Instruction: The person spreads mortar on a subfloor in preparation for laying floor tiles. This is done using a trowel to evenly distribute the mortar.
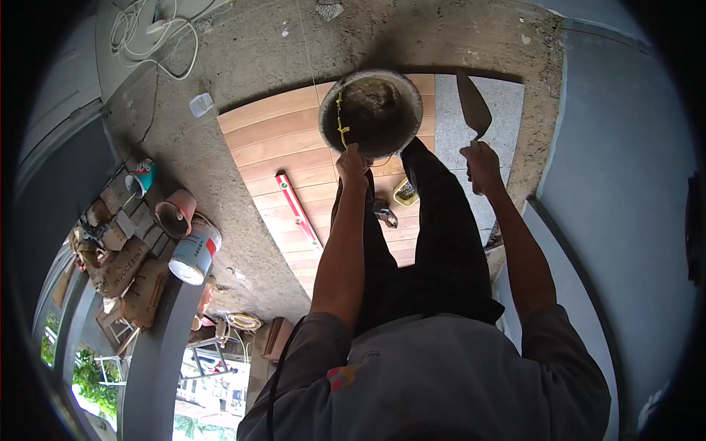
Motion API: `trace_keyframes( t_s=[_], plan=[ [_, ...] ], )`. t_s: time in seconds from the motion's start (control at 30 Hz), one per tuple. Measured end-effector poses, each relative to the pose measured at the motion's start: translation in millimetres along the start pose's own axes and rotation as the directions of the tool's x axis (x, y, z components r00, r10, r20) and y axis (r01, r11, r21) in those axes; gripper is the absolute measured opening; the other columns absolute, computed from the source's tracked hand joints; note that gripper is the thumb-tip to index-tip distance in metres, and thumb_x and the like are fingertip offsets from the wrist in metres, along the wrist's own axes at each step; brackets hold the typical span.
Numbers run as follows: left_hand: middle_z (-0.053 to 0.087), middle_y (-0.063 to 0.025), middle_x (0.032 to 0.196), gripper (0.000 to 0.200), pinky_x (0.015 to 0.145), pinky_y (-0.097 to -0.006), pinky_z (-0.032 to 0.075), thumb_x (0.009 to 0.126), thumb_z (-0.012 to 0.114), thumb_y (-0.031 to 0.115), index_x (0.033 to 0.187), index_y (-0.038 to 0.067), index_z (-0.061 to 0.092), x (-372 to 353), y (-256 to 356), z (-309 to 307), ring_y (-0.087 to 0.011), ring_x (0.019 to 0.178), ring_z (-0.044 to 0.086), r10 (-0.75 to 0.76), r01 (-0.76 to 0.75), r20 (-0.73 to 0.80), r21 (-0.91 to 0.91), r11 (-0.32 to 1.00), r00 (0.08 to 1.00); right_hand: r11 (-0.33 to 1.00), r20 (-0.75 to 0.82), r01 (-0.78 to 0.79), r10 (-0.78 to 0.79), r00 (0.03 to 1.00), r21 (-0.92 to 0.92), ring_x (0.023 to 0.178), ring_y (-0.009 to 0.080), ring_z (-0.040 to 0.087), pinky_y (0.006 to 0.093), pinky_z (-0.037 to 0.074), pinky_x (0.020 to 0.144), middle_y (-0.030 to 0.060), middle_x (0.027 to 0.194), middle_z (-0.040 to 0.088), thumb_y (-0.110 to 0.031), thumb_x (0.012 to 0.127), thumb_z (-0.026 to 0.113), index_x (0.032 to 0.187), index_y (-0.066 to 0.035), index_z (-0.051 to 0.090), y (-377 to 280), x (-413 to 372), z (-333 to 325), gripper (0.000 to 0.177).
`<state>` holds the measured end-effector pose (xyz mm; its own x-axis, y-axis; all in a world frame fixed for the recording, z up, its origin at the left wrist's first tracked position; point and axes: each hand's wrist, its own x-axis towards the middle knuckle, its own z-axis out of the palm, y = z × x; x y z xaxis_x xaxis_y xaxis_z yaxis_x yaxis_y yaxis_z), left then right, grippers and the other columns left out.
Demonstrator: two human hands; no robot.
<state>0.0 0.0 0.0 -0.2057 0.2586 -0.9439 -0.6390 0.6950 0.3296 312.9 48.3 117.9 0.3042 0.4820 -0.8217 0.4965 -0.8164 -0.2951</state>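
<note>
My left hand (354, 163) is closed on the near rim of a round bucket (326, 121), beside a knotted yellow cord (340, 114). Wet grey mortar (376, 95) lies inside the bucket. To the right, my right hand (479, 166) grips a trowel (473, 106), its pointed blade directed away from me above grey tiles. The bucket is over wood-look tiles (257, 136), near their far edge. A red and white spirit level (298, 209) lies on these tiles. Between my legs is a small yellow container (405, 192).
Rough concrete (243, 66) surrounds the tiles. At left are a paint bucket (194, 253), an orange bucket (175, 213), a teal can (140, 178) and cement bags (121, 270). A white cable (195, 51) lies at top left. A grey wall (625, 147) stands at right.
</note>
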Motion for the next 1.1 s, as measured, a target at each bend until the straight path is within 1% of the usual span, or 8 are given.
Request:
trace_keyframes(
  t_s=[0.17, 0.23, 0.43, 0.53, 0.77, 0.9, 1.0, 1.1],
  plan=[
    [0.059, -0.0088, 0.06, 0.029, 0.052, -0.0366, 0.047, 0.089, 0.057, 0.022, 0.069, 0.002, 0.062, 35, 3, -52, -0.0215, 0.05, 0.056, 0.199, -0.111, -0.203, 0.378, 0.919, 0.959, 0.983, 0.0, 0.007, -0.007, 1.0, 0.182, 0.047, 0.0176, 0.058, 0.0345, 0.05, 0.046, 0.0079, 0.061, 0.057, -0.027, 0.087, 0.067, 0.083, -0.002, 0.057, -41, 1, 56, 0.027],
    [0.072, -0.025, 0.085, 0.036, 0.076, -0.0506, 0.052, 0.089, 0.056, 0.028, 0.088, -0.004, 0.071, 75, -4, -90, -0.0422, 0.079, 0.069, 0.576, -0.296, 0.032, 0.881, 0.369, 0.817, 0.965, 0.031, 0.2, -0.208, 0.978, 0.167, 0.047, 0.0169, 0.058, 0.0343, 0.051, 0.046, 0.0073, 0.064, 0.058, -0.025, 0.089, 0.068, 0.086, -0.002, 0.058, -21, 35, 101, 0.025],
    [0.066, -0.0106, 0.12, 0.059, 0.077, -0.0314, 0.051, 0.091, 0.061, 0.03, 0.142, 0.004, 0.051, 135, -9, -117, -0.0215, 0.108, 0.064, 0.25, -0.22, -0.033, 0.374, 0.901, 0.968, 0.873, 0.185, 0.131, -0.242, 0.952, 0.469, 0.057, 0.0138, 0.061, 0.031, 0.05, 0.05, 0.0061, 0.071, 0.06, -0.026, 0.087, 0.072, 0.099, -0.003, 0.06, -24, 53, 228, 0.028],
    [0.056, -0.0113, 0.141, 0.053, 0.1, -0.039, 0.046, 0.103, 0.054, 0.023, 0.152, 0.01, 0.039, 141, -10, -150, -0.024, 0.126, 0.057, 0.315, -0.483, 0.38, 0.523, 0.702, 0.87, 0.894, 0.236, 0.197, -0.309, 0.921, 0.402, 0.063, 0.0258, 0.064, 0.0355, 0.053, 0.057, 0.0139, 0.077, 0.064, -0.027, 0.088, 0.071, 0.101, -0.002, 0.059, -8, 55, 271, 0.03],
    [0.058, -0.013, 0.131, 0.062, 0.104, -0.0437, 0.047, 0.106, 0.044, 0.054, 0.146, 0.008, 0.043, 145, 16, -111, -0.0259, 0.122, 0.057, 0.007, -0.043, 0.158, 0.222, 0.974, 0.987, 0.534, 0.012, 0.755, -0.814, 0.581, -0.38, 0.085, 0.0358, 0.066, 0.0454, 0.053, 0.072, 0.0191, 0.104, 0.063, -0.015, 0.092, 0.068, 0.099, -0.007, 0.06, 39, 74, 222, 0.014],
    [0.062, -0.0124, 0.12, 0.072, 0.091, -0.0409, 0.052, 0.1, 0.046, 0.066, 0.14, 0.007, 0.049, 145, 26, -91, -0.0233, 0.102, 0.062, 0.034, -0.081, 0.132, 0.374, 0.924, 0.991, 0.838, -0.375, 0.523, -0.541, 0.753, -0.157, 0.084, 0.0282, 0.061, 0.0404, 0.05, 0.077, 0.0158, 0.099, 0.061, -0.024, 0.096, 0.062, 0.104, -0.007, 0.064, 54, 142, 168, 0.019],
    [0.064, -0.01, 0.117, 0.076, 0.089, -0.0397, 0.052, 0.097, 0.043, 0.073, 0.133, 0.007, 0.055, 143, 27, -73, -0.0207, 0.103, 0.062, 0.088, -0.128, 0.116, 0.416, 0.9, 0.989, 0.812, -0.129, -0.009, 0.104, 0.986, 0.583, 0.088, 0.0239, 0.061, 0.0381, 0.049, 0.078, 0.0123, 0.095, 0.062, -0.032, 0.094, 0.059, 0.107, -0.003, 0.065, 56, 194, 163, 0.032],
    [0.066, -0.0083, 0.114, 0.075, 0.086, -0.038, 0.053, 0.098, 0.043, 0.071, 0.13, 0.006, 0.058, 139, 28, -65, -0.0179, 0.098, 0.063, 0.1, -0.127, 0.084, 0.439, 0.889, 0.991, 0.651, 0.051, -0.101, 0.096, 0.994, 0.752, 0.086, 0.0171, 0.064, 0.0347, 0.052, 0.076, 0.0057, 0.096, 0.063, -0.031, 0.096, 0.061, 0.11, -0.001, 0.063, 61, 227, 174, 0.033]
  ],
)
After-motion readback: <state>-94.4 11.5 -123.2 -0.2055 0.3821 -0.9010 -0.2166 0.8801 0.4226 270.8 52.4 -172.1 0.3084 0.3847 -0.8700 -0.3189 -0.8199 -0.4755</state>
